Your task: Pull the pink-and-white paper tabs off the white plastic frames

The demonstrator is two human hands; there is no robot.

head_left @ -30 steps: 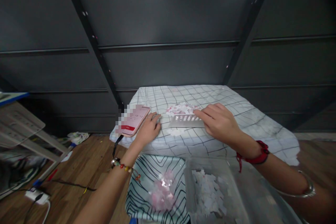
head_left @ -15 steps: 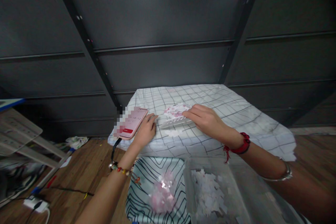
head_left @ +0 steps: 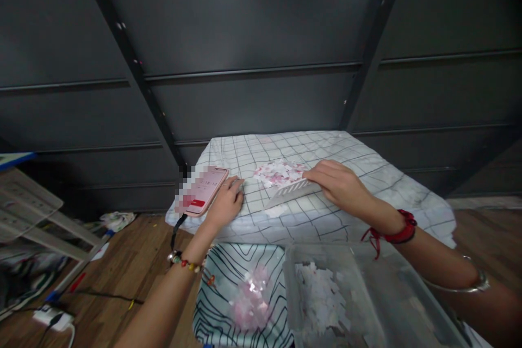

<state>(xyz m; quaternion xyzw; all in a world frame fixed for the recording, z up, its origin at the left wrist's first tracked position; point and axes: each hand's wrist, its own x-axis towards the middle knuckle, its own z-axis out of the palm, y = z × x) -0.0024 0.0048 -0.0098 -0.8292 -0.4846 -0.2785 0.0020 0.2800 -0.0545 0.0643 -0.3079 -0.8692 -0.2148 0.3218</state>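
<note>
I have my right hand [head_left: 340, 185] closed on one end of a pale slotted strip [head_left: 290, 193], which lies slanted on the checked cloth [head_left: 367, 174] covering the table, its far end resting on the cloth. Just behind the strip sits a small heap of pink and white paper bits [head_left: 278, 173], touching its upper edge. My left hand [head_left: 225, 204] rests flat and open on the cloth, gripping nothing, fingertips near the strip's low end. Just to its left lies a pink phone [head_left: 203, 191], with a dark cable [head_left: 176, 231] hanging off the table edge. Nearer me, a clear plastic bin [head_left: 367, 304] holds white paper scraps [head_left: 320, 299] and stands under my right forearm. Beside it a striped cloth [head_left: 228, 277] carries a pile of pink bits [head_left: 250, 302]. Dark metal shelving [head_left: 261, 65] fills the wall behind, and a white charger [head_left: 49, 318] lies on the wooden floor at left
</note>
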